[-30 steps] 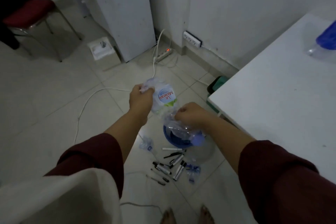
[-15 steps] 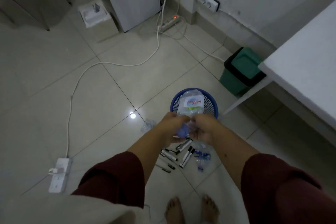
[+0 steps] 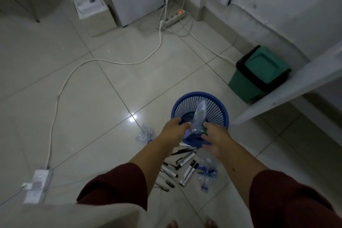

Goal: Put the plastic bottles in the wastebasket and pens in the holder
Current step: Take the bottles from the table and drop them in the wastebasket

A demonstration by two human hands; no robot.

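Observation:
A crushed clear plastic bottle [image 3: 200, 111] with a printed label stands tilted inside the blue mesh wastebasket [image 3: 185, 98], its far end against the back wall. My left hand [image 3: 174, 131] is at the basket's near rim, fingertips beside the bottle's lower end, fingers apart. My right hand [image 3: 216, 139] hovers over the near rim, fingers spread and empty. Several pens and markers [image 3: 187, 157] lie on the floor just in front of the basket. One crumpled bottle [image 3: 145, 133] lies to its left and another [image 3: 207, 170] among the pens. No pen holder is in view.
A green bin with a black rim [image 3: 259, 72] stands to the right under a white table's frame [image 3: 277, 98]. A white cable [image 3: 111, 61] crosses the tiles from a lit power strip [image 3: 174, 17] to another strip [image 3: 37, 183]. My bare feet are at the bottom edge.
The bottle has left both hands and sunk into the basket. My hands have opened and spread apart at its rim. The view has tilted further down.

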